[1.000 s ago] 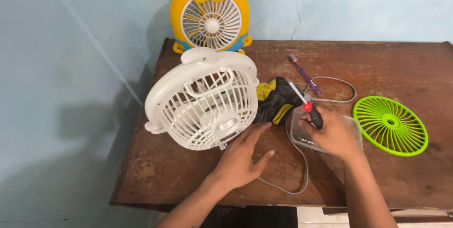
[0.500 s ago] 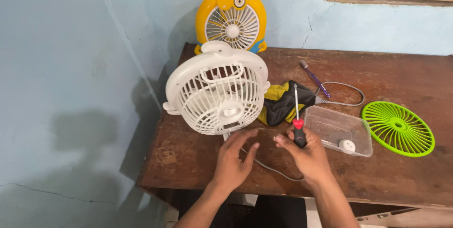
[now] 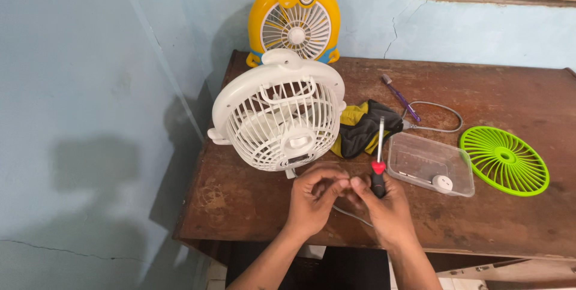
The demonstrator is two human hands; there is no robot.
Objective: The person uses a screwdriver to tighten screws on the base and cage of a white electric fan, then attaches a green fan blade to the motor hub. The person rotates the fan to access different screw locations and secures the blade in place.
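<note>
My right hand (image 3: 384, 209) grips a screwdriver (image 3: 378, 161) by its black and red handle, shaft pointing up and away. My left hand (image 3: 315, 197) is right beside it, fingertips curled and pinched against the right hand's fingers; whether something small sits between them I cannot tell. Both hands hover over the front of the brown wooden table (image 3: 480, 218). Just beyond them stands a white fan (image 3: 281, 116) with its grille toward me. Its grey cord (image 3: 345, 213) runs under my hands.
A clear plastic tray (image 3: 429, 170) holding a small white round part lies right of my hands. A green fan grille (image 3: 505, 159) lies farther right. A black and yellow cloth (image 3: 363, 127), a purple toothbrush (image 3: 401, 98) and a yellow fan (image 3: 295, 20) are behind. Blue wall at left.
My right hand lifted the screwdriver away from the clear tray and came toward the front edge. My left hand left the white fan's base and closed its fingers against the right hand.
</note>
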